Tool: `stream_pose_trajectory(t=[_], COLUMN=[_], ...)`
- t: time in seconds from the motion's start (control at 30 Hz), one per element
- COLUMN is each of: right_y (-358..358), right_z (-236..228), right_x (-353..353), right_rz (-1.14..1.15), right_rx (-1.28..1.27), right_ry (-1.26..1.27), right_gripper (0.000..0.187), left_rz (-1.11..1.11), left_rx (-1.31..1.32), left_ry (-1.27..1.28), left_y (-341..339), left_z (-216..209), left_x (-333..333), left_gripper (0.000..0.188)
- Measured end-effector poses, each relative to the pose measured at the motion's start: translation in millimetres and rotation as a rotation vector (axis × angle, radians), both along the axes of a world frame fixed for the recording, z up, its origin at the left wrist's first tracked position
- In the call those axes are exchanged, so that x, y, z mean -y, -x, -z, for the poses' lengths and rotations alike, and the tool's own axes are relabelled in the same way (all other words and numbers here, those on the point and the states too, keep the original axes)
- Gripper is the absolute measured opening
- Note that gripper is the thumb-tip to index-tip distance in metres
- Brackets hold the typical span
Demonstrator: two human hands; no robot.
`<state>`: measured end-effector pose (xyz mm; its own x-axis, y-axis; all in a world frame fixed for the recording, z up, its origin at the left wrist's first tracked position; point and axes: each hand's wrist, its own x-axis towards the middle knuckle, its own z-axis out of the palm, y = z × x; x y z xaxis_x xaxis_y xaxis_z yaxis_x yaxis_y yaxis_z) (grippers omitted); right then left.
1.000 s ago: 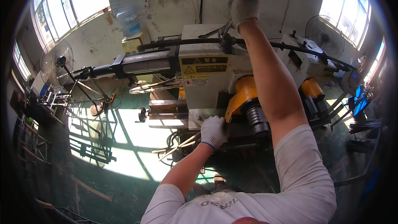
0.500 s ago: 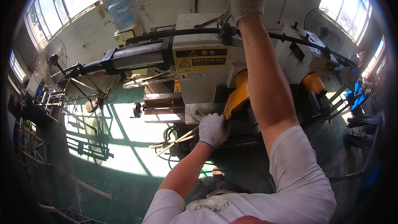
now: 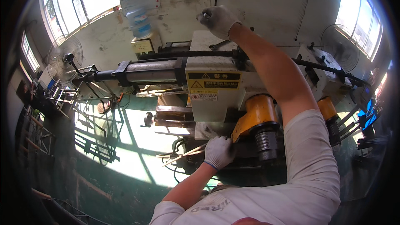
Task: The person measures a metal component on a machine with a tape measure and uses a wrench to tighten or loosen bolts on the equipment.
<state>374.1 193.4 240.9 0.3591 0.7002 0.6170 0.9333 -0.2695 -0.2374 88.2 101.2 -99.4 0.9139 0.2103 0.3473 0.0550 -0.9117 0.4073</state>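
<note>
My left hand (image 3: 218,152), in a white knit glove, rests at the machine's front beside the lower tip of an orange guard (image 3: 260,110). Its fingers are curled, and what they grip, if anything, is hidden. High above the machine's top my right hand (image 3: 218,21), in a soiled glove, is closed with the wrist bent leftward. Something small may sit between its fingers, too unclear to name. Below it a spanner (image 3: 220,45) lies on the white machine housing (image 3: 208,114). A long black bar (image 3: 187,53) runs across the housing, partly behind my right forearm.
A hydraulic cylinder (image 3: 151,73) extends left from the housing. Under the orange guard hangs a threaded steel shaft (image 3: 266,141). A water dispenser (image 3: 146,46) stands by the wall; fans (image 3: 64,58) are at both sides. Metal frames (image 3: 98,141) stand on the sunlit floor at left.
My right hand has moved left, away from the bar's clamp, and shows lower in the view. My left hand stays by the orange guard. The whole scene has shifted down and slightly right.
</note>
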Motion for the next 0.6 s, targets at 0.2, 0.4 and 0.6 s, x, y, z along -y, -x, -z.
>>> stream_pose_trajectory(t=[0.2, 0.4, 0.6], right_y=[-9, -1, 128], right_z=[33, 26, 59], right_x=[-12, 31, 170], right_rz=[0.039, 0.008, -0.256], right_rx=[-0.041, -0.032, -0.202], right_ry=[0.594, 0.439, 0.098], right_gripper=[0.063, 0.07, 0.033], left_rz=[-0.036, -0.032, -0.136], left_rx=[-0.035, 0.076, 0.142], left_ry=[-0.02, -0.066, 0.041], left_y=[3, -2, 13], left_z=[-9, 4, 10], left_x=[4, 7, -4], left_gripper=[0.024, 0.02, 0.017])
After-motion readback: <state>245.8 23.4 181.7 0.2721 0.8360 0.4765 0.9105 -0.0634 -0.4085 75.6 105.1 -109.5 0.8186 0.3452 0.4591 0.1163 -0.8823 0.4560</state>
